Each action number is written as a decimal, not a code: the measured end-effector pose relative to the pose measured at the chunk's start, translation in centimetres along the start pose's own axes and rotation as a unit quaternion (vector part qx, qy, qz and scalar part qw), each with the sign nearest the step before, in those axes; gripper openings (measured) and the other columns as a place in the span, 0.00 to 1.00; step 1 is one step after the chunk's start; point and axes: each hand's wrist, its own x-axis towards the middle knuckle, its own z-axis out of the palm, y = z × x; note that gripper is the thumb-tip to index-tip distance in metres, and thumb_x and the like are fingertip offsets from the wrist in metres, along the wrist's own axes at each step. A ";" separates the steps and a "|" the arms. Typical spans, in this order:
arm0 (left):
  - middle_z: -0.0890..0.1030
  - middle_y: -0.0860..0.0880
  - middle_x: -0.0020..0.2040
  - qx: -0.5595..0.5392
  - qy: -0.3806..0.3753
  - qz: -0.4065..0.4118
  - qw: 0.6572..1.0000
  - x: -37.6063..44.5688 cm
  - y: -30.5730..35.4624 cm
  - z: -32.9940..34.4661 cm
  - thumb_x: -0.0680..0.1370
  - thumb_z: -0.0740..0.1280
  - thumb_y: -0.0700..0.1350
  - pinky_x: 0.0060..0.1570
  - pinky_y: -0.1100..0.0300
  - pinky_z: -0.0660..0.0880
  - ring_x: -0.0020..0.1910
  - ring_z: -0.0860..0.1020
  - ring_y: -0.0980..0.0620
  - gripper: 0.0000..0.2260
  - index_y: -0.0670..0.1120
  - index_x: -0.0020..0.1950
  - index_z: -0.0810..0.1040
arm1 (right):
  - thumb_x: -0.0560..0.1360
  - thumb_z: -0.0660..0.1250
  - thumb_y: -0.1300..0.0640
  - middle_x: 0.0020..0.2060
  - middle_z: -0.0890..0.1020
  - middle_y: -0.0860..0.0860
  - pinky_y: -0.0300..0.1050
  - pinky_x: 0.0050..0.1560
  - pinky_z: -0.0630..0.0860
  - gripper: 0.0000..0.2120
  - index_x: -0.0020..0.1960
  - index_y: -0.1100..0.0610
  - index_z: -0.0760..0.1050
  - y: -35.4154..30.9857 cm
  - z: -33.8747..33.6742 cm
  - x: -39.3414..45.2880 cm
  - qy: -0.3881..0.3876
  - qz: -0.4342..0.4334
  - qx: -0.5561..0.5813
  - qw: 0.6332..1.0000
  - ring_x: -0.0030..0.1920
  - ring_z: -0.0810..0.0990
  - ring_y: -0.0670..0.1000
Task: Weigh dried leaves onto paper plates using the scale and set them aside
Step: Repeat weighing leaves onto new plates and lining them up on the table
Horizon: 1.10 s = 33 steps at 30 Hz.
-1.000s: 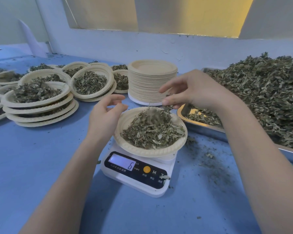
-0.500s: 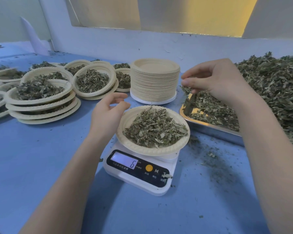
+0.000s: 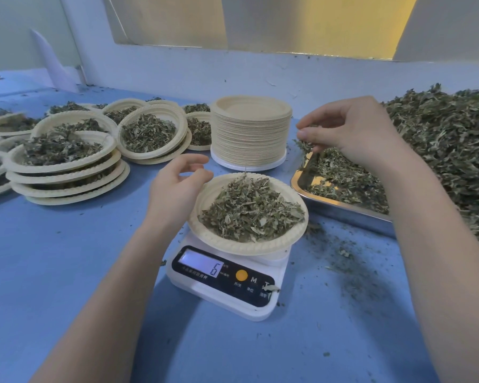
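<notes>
Head view: the right hand (image 3: 351,131) hangs over the near corner of the metal tray (image 3: 340,210), its grip narrow, fingertips pinching a few dried leaves, likely to trim the weight. The left hand (image 3: 174,186) waits relaxed and holding nothing, just beside the paper plate (image 3: 208,230), probably ready to lift it. That plate, shallow with a crimped rim, sits on the white scale (image 3: 224,280) and carries a loose, flaky heap; the display shows 6. Behind stands a stack of empty plates (image 3: 250,134); filled plates (image 3: 64,161) lie stacked left on the blue surface (image 3: 53,272).
</notes>
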 end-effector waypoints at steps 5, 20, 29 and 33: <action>0.79 0.55 0.49 0.004 -0.004 -0.002 1.000 0.0 0.0 0.0 0.74 0.67 0.43 0.54 0.52 0.73 0.46 0.77 0.54 0.08 0.54 0.50 0.80 | 0.68 0.76 0.54 0.33 0.83 0.43 0.30 0.38 0.77 0.05 0.38 0.46 0.81 -0.1 0.0 -0.1 -0.001 0.002 -0.011 1.000 0.28 0.81 0.43; 0.79 0.56 0.49 0.009 0.001 -0.004 1.000 -0.1 0.0 0.2 0.74 0.67 0.43 0.51 0.56 0.72 0.45 0.77 0.56 0.09 0.53 0.51 0.80 | 0.73 0.72 0.58 0.31 0.79 0.44 0.21 0.30 0.66 0.02 0.43 0.52 0.81 1.4 -0.5 0.5 0.064 0.001 -0.147 0.987 0.24 0.76 0.36; 0.78 0.56 0.48 0.007 0.003 0.004 1.000 0.0 -0.2 0.1 0.74 0.68 0.42 0.47 0.59 0.72 0.42 0.77 0.59 0.09 0.53 0.51 0.80 | 0.71 0.74 0.50 0.50 0.81 0.50 0.40 0.47 0.69 0.14 0.55 0.50 0.80 3.8 -0.1 0.8 -0.066 0.090 -0.328 0.938 0.44 0.74 0.49; 0.78 0.55 0.48 0.007 0.003 0.005 1.000 0.1 -0.3 0.1 0.74 0.68 0.43 0.49 0.58 0.72 0.44 0.77 0.57 0.09 0.54 0.51 0.80 | 0.69 0.75 0.47 0.47 0.79 0.48 0.40 0.47 0.69 0.21 0.59 0.52 0.79 5.5 0.9 0.6 -0.169 0.139 -0.343 0.913 0.42 0.73 0.47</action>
